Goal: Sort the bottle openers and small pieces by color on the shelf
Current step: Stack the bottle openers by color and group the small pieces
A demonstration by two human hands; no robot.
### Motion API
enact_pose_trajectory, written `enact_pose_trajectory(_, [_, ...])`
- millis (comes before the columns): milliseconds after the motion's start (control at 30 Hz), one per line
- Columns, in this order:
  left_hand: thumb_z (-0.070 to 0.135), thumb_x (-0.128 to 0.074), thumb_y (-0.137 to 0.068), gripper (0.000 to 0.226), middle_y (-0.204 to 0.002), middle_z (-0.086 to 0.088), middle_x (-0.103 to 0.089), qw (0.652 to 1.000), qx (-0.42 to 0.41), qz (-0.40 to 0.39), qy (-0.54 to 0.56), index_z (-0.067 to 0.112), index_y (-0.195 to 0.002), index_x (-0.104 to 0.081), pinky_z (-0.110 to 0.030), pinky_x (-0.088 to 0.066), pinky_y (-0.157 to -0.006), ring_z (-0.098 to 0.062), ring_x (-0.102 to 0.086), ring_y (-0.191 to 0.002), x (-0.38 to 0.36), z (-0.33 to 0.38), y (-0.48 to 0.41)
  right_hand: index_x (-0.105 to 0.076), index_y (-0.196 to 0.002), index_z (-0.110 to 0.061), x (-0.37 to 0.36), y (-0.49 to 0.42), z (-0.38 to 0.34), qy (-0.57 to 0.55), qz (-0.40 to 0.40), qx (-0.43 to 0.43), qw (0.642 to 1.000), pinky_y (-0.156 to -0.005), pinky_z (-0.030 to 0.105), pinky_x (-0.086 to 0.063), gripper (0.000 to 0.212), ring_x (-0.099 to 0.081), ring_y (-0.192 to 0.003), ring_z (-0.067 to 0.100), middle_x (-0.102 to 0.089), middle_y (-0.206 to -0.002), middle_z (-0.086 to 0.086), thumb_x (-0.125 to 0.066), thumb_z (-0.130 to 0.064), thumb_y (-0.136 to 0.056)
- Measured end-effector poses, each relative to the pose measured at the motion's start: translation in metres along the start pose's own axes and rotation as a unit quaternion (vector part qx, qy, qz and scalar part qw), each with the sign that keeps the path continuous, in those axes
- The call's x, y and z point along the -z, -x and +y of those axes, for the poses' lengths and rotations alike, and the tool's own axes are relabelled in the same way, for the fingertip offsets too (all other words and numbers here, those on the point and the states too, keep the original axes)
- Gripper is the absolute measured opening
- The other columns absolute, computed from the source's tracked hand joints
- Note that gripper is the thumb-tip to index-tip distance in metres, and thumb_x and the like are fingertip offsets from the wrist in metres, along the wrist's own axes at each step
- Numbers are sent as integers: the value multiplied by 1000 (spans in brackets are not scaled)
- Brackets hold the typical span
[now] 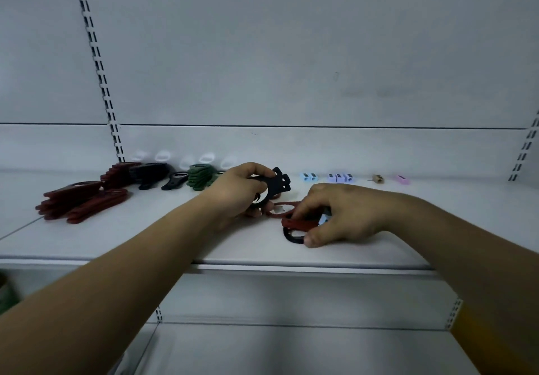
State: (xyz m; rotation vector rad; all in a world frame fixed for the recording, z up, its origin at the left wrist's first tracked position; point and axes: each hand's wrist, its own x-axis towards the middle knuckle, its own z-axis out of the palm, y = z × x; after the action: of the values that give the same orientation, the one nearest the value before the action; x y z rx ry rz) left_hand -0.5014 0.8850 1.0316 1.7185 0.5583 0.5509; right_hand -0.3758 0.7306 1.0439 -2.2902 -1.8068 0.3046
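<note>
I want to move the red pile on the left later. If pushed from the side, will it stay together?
Probably not: the red openers lie fanned and overlapping, so the top ones would likely slide off. They look flat and thin, so rolling seems unlikely. The shelf looks smooth; they should slide easily.

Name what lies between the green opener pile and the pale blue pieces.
In the head view, the left hand gripping black openers sits between them.
</note>
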Motion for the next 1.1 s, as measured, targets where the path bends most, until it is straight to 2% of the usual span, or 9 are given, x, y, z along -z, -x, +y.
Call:
enact_pose_trajectory(133, [-4, -42, -93, 30, -91, -10, -55, 1000, 1, 3, -3, 18, -94, -63, -23, -45, -44, -26, -62, -64, 2, -1, 0, -65, -99, -38, -4, -2, -3, -16, 39, -2, 999, -84, 18, -43, 17, -52, -96, 1, -55, -101, -18, -69, -41, -83])
enact_pose_trajectory(300, [-3, -40, -94, 31, -100, -14, -56, 1000, 12, -2, 18, 19, -92, -62, -23, -47, -45, -23, -65, -60, 6, -3, 0, -62, -89, -37, 6, 0, -1, -6, 47, -55, 997, -65, 19, -45, 15, -57, -80, 2, -60, -88, -15, -69, -31, -78])
enact_pose_trajectory(467, [-4, -40, -94, 31, -94, -11, -55, 1000, 1, 7, 24, 18, -93, -62, -25, -49, -47, -23, -62, -60, 5, -3, -2, -64, -116, -40, -3, -9, -13, 61, 29, 18, 998, -95, 24, -39, 31, -47, -107, 5, -52, -115, -14, -63, -35, -85])
enact_pose_trajectory(600, [-6, -39, -93, 31, -89, -8, -58, 1000, -9, 7, 16, 16, -96, -60, -26, -49, -48, -21, -61, -60, 9, 1, -1, -67, -106, -35, -15, -21, -20, 45, 48, 65, 996, -100, 28, -39, 18, -48, -110, 7, -56, -115, -11, -61, -37, -89])
enact_pose_trajectory(700, [-6, -40, -93, 29, -92, -10, -59, 1000, -6, 14, 25, 14, -98, -61, -23, -47, -43, -18, -61, -55, 14, 2, 0, -64, -92, -43, -18, -26, -20, 16, 42, 75, 996, -98, 36, -44, 7, -52, -108, 6, -57, -111, -17, -62, -39, -86])
enact_pose_trajectory(800, [-6, -42, -93, 28, -97, -12, -60, 999, -2, 12, 38, 14, -106, -57, -22, -47, -43, -16, -62, -53, 20, -1, 1, -59, -91, -41, -21, -24, -21, 24, 46, 99, 994, -100, 34, -40, 6, -47, -110, 6, -53, -112, -14, -59, -35, -90])
enact_pose_trajectory(867, [-4, -44, -93, 25, -103, -16, -60, 1000, -7, 19, 22, 17, -104, -54, -21, -42, -41, -20, -61, -56, 23, -3, 2, -61, -102, -28, -24, -23, -24, 43, 100, 113, 988, -97, 29, -38, 12, -47, -107, 8, -53, -109, -11, -52, -31, -96])
enact_pose_trajectory(1000, [-7, -42, -91, 24, -83, -11, -61, 1000, -7, -13, 21, 13, -94, -54, -19, -36, -39, -19, -61, -49, 21, -1, 5, -59, -104, -14, -17, -30, -26, 32, 304, 82, 949, -84, 38, -41, 20, -54, -93, 24, -58, -101, 2, -43, -24, -100])
enact_pose_trajectory(1100, [2, -41, -96, 19, -72, -6, -61, 999, -11, -36, 31, 13, -92, -56, -20, -35, -41, -19, -59, -48, 16, 1, 6, -57, -102, -15, -6, -43, -24, 32, 338, 32, 940, -80, 39, -42, 20, -54, -89, 27, -56, -99, 3, -40, -25, -101])
